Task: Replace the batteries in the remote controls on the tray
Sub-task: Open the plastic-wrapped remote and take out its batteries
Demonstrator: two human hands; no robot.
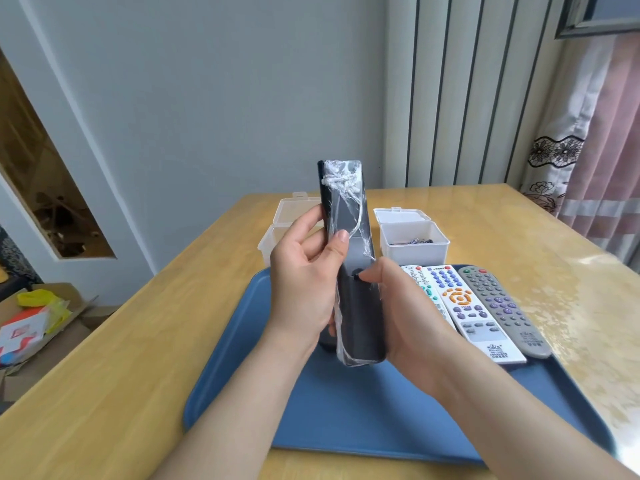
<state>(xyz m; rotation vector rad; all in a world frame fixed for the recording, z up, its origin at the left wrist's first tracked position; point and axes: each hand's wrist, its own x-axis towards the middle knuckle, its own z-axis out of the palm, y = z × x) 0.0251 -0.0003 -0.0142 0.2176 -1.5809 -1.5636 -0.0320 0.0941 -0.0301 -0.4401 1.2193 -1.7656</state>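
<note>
Black and wrapped in clear film, a remote [349, 258] is being held upright above the tray [242, 358] by the left hand [304, 271]. Its back cover is being pressed by the right hand [391, 306], fingertips at the catch, so opening appears to be under way. Next, the cover probably needs sliding off despite the film.

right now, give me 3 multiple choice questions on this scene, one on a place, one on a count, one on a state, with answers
1. Where is the box with the small metal parts?
A. on the tray
B. on the table beyond the tray
C. on the floor

2. How many remotes lie on the tray?
A. one
B. three
C. five

3. The black remote is:
A. lying flat on the tray
B. held up in both hands
C. in a box

Answers:
1 B, the right box stands past the tray.
2 B, three light remotes lie side by side.
3 B, left hand and right hand hold the black remote, which is wrapped in clear film.
</note>
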